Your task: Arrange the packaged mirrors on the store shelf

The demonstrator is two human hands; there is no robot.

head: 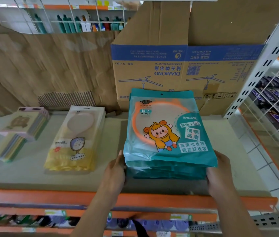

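Shelf (49, 178), left to right.

- 9 o'clock: pastel stack (22, 127), already laid down, fanned and a little untidy.
- Next, toward 10 o'clock of view centre: yellow mirror packs (77, 137), piled flat, apart from the pastel stack.
- Centre, just toward 3 o'clock: teal mirror stack (166, 134), in front of the cardboard box (178, 65), well apart from the yellow packs.
- Left hand (114, 171) grasping the teal stack at its 8 o'clock corner, thumb up along the edge, fingers hidden beneath.
- Right hand (219, 175) grasping the 4 o'clock corner likewise.
- Cannot tell whether the stack rests fully on the shelf or is partly lifted.

Progress, as judged: two piles placed, third being set; release and squaring of the teal packs left. Bare shelf at 3 o'clock.

Orientation: printed face up, hang-hole end toward 12 o'clock, long axis 12 to 6, tipped slightly toward 1.
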